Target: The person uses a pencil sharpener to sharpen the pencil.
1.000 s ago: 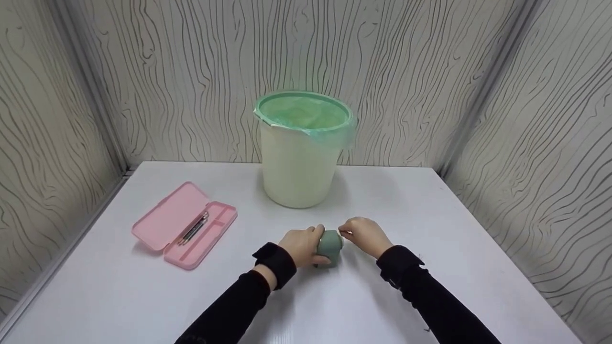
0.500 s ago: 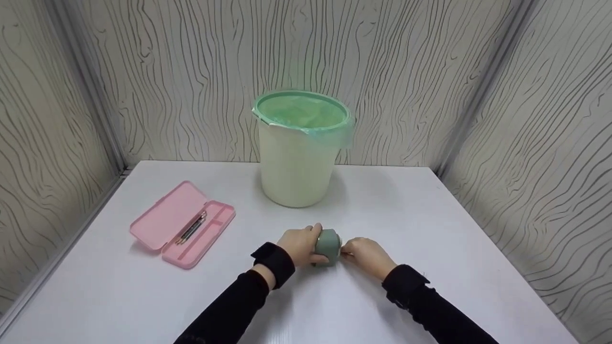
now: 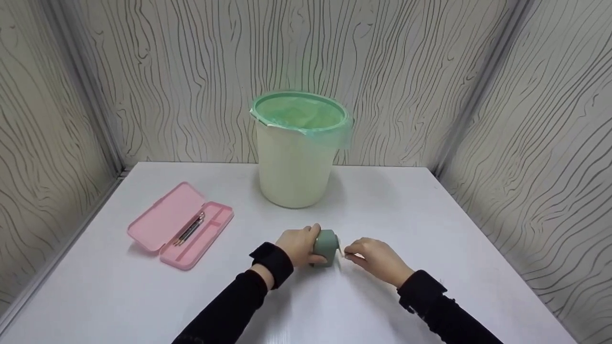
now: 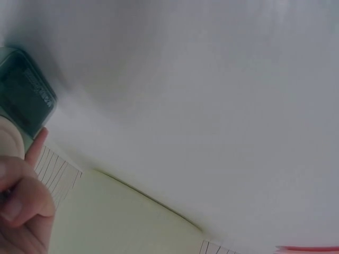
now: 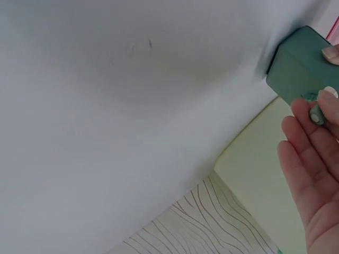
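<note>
On the white table (image 3: 397, 215), near the front middle, sits a small green crank pencil sharpener (image 3: 325, 248). My left hand (image 3: 297, 246) grips its body from the left side. In the left wrist view the sharpener's dark see-through tray (image 4: 29, 98) faces the camera, and curled fingers show below it. To the right of the body, my right hand (image 3: 377, 259) pinches the crank handle. The right wrist view shows the handle's green knob (image 5: 316, 115) between thumb and forefinger, while the other fingers extend loosely. Any pencil inside the sharpener is hidden.
A pink pencil case (image 3: 165, 222) lies with its lid open on the left, several pencils (image 3: 189, 232) inside. Behind the hands stands a tall pale bin (image 3: 296, 165) with a green rim and liner. Wood-patterned panels (image 3: 201, 81) enclose the table at the back and sides.
My right hand has swung from the far side of the crank toward me, then slightly right, turning the handle. My left hand and the sharpener stay almost in place.
</note>
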{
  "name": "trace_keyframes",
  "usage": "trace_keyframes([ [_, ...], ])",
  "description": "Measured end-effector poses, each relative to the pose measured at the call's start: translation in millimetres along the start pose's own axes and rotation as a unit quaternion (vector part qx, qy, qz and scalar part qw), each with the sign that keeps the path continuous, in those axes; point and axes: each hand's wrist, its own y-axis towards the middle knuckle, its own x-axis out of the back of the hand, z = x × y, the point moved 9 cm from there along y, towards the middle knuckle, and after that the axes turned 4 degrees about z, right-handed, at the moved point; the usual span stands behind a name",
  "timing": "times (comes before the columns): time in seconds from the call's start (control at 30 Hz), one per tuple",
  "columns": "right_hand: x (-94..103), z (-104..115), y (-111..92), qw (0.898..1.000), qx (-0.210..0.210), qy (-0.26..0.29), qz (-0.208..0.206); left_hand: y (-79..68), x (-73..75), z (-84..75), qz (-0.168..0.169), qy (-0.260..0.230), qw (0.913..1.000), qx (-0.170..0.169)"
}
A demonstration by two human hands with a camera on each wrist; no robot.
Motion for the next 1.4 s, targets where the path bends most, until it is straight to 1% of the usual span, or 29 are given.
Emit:
trace_keyframes([
  [0.13,12.0,1.8,3.8,1.0,0.007,0.001,-0.02,-0.2,1.5,0.8,-0.002,0.003,1.0,0.001],
  [0.27,22.2,-1.1,11.3,0.999,0.004,-0.002,-0.04,-0.4,1.6,1.4,0.002,0.0,1.0,0.004],
  [0.4,27.2,-8.0,22.1,0.999,-0.009,-0.009,-0.052,-0.8,0.8,1.4,0.008,-0.001,1.0,0.006],
  [0.5,26.7,-14.0,31.1,0.998,-0.021,-0.016,-0.054,-0.9,0.1,0.4,0.007,-0.001,1.0,0.004],
  [0.73,13.8,-27.5,48.2,0.997,-0.049,-0.038,-0.044,-1.0,0.1,-1.6,0.001,-0.009,1.0,-0.001],
  [0.97,-8.2,-37.0,54.3,0.996,-0.079,-0.043,0.002,-1.2,2.2,-3.4,-0.005,-0.003,1.0,-0.005],
  [1.17,-23.8,-38.7,53.0,0.995,-0.084,-0.039,0.04,-1.0,1.5,-2.5,-0.008,-0.004,0.9999,-0.007],
  [1.27,-30.7,-40.0,49.5,0.993,-0.096,-0.03,0.057,-1.1,0.2,-2.3,-0.004,-0.001,1.0,-0.007],
  [1.4,-38.3,-39.9,44.3,0.992,-0.101,-0.008,0.074,-1.2,-0.7,-0.7,0.001,0.001,1.0,-0.004],
])
